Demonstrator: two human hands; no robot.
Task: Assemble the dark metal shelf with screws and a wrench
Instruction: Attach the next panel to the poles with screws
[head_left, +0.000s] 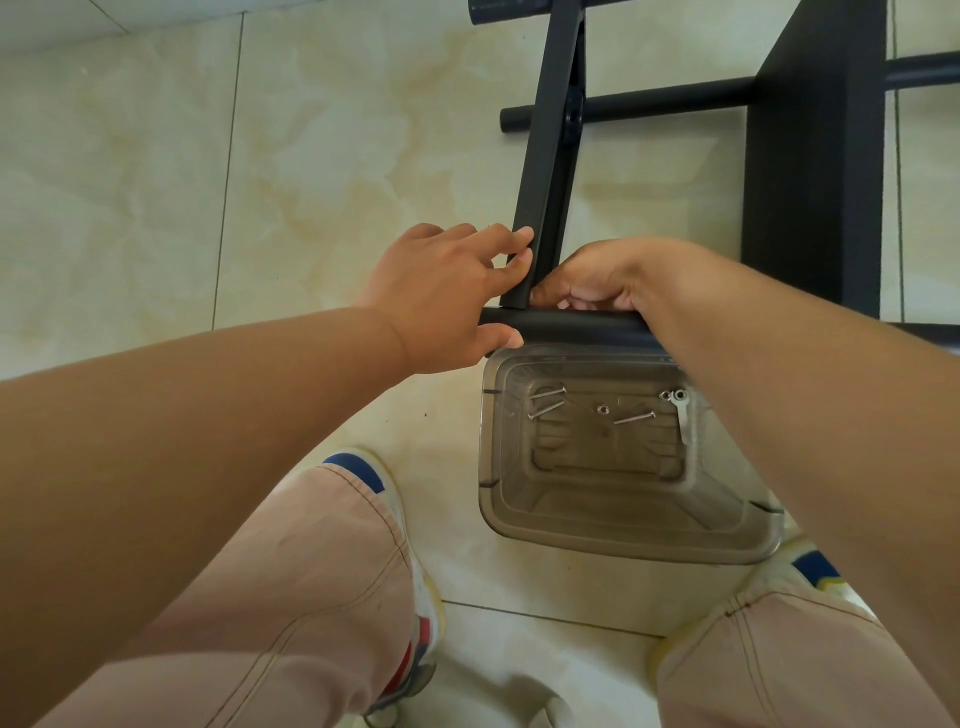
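The shelf (810, 156) lies on the tiled floor (156, 182), just beyond the clear tub (623, 540). The left hand (447, 296) pinches the post (543, 156) and crossbar (576, 327) joint. The right hand (597, 275) curls there too; what it clamps is hidden. Screws (634, 417) and wrench (683, 415) lie in the tub.

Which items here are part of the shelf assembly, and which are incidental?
In use: left hand, right hand, upright bar, round tube, shelf panel, screws, nuts, wrench.
Incidental: clear container, tiled floor, shoes.
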